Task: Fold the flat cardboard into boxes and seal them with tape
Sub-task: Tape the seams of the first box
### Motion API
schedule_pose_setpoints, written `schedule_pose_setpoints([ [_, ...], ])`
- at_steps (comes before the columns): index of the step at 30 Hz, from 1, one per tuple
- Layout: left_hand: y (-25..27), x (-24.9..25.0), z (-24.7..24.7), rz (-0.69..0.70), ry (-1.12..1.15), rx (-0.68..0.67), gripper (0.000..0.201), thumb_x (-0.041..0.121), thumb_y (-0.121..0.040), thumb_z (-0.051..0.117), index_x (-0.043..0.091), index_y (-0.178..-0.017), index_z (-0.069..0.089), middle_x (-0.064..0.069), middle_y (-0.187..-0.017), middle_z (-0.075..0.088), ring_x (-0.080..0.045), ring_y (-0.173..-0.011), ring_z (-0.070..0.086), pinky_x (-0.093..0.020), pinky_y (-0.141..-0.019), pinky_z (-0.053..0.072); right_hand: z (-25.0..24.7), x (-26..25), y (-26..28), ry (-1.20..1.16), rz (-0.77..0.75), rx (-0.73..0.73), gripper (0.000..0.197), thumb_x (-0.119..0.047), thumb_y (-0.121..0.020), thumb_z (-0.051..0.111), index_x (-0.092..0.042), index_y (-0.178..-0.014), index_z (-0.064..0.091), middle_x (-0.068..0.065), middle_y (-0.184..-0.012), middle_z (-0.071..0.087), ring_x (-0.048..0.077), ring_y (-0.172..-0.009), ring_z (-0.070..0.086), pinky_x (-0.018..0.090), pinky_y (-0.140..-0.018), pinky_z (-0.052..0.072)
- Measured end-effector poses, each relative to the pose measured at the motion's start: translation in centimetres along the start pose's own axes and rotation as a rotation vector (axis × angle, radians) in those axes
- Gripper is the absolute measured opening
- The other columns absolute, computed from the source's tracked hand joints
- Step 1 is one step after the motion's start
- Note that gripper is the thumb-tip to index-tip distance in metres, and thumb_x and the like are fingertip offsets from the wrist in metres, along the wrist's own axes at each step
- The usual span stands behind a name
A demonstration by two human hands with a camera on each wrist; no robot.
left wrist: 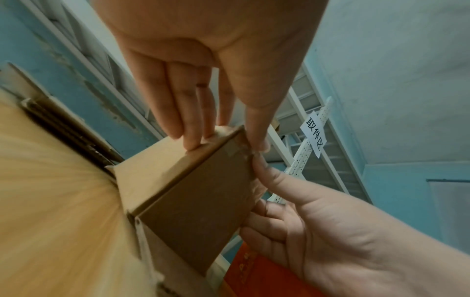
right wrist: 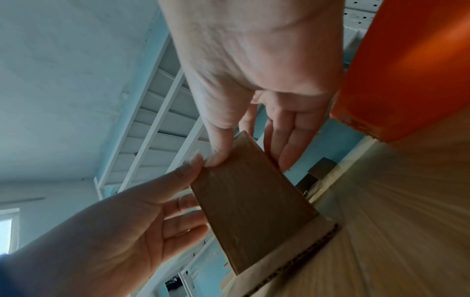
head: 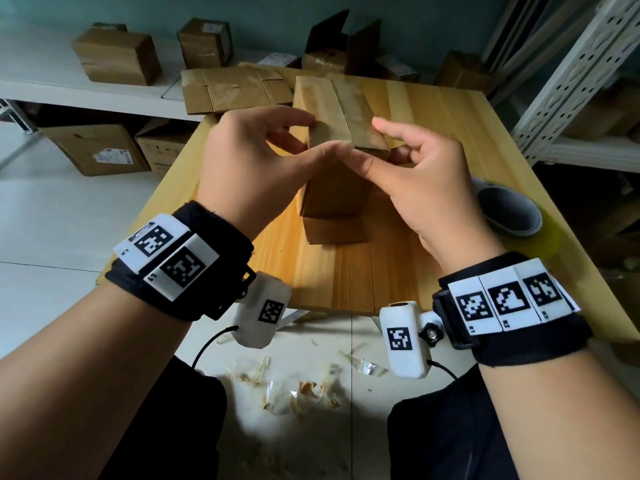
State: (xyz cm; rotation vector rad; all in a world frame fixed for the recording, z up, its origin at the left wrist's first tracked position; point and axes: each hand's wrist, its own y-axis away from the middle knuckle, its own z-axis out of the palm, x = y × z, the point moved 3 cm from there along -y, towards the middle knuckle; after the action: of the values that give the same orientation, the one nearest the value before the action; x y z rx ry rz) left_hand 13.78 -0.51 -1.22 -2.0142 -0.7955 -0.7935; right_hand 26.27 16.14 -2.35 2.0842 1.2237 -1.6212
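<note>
A brown cardboard box (head: 334, 199) stands upright in the middle of the wooden table (head: 346, 278), its top flaps closed with clear tape along the seam. One bottom flap (head: 336, 230) sticks out toward me. My left hand (head: 323, 133) has straight fingers on the top's left side and its thumb on the near top edge. My right hand (head: 363, 140) presses its thumb beside the left thumb, fingers by the box's right side. In the left wrist view both thumbs meet at the taped corner of the box (left wrist: 198, 201). The right wrist view shows the box (right wrist: 254, 205) between both hands.
Flat cardboard sheets (head: 235, 90) lie at the table's back left. A grey-cored tape roll (head: 509, 213) sits at the right edge. Finished boxes (head: 117, 57) stand on a white shelf behind. A white metal rack (head: 571, 74) rises at the right. Tape scraps (head: 294, 386) litter the floor.
</note>
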Motion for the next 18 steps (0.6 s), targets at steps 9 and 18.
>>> schedule_pose_setpoints([
  [9,-0.9,-0.7,-0.7,0.027,-0.085,-0.097,0.048,0.058,-0.075,0.084,0.029,-0.113,0.079,0.018,-0.091,0.071,0.007,-0.078,0.063,-0.011,-0.069,0.05,0.2,0.3,-0.6,0.106,-0.043,0.005,0.067,-0.044,-0.078,0.092,-0.03,-0.14,0.069,-0.01,-0.128,0.07,0.011,-0.117,0.066,0.041,-0.09,0.063],
  [18,-0.9,-1.1,-1.3,-0.015,-0.043,-0.222,0.045,0.035,-0.075,0.091,0.037,-0.117,0.075,0.02,-0.094,0.074,0.005,-0.088,0.069,-0.016,-0.085,0.055,-0.6,0.2,-1.2,-0.047,0.028,-0.15,0.047,-0.01,-0.086,0.086,-0.024,-0.13,0.076,-0.005,-0.122,0.074,0.013,-0.109,0.073,0.033,-0.08,0.066],
])
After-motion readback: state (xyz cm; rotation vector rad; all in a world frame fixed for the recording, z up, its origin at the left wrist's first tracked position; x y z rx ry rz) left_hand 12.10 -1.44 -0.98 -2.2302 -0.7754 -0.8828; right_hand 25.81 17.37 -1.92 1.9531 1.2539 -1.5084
